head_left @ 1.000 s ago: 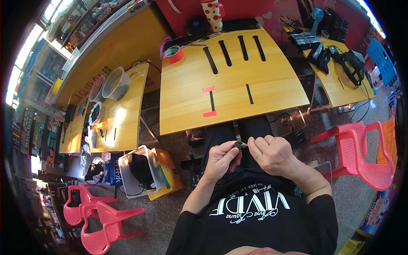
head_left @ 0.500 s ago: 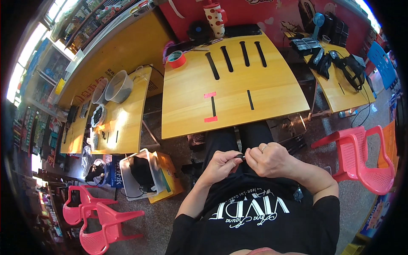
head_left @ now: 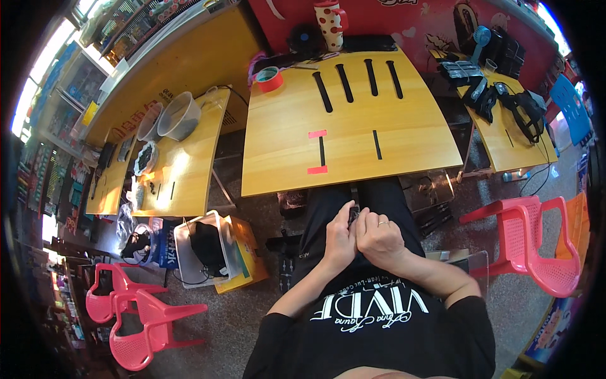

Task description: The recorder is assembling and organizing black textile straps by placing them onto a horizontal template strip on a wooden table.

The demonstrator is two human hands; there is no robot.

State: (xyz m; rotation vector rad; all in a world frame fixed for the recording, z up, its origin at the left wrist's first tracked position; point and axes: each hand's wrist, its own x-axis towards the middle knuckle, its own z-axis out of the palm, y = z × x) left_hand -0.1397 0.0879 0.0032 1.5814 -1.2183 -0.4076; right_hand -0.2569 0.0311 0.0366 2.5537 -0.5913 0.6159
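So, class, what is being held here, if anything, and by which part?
A small dark piece, held where the left hand meets the right hand; which part is gripped cannot be told.

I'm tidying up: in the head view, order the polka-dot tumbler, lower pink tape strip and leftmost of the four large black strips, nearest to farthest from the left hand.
1. Lower pink tape strip, ahead of the left hand, slightly left.
2. Leftmost large black strip, farther ahead.
3. Polka-dot tumbler, beyond that strip.

Free tabletop [head_left: 423, 136] right, straps [head_left: 371, 77] (four) behind, table edge [head_left: 341, 181] before hands [head_left: 380, 240]
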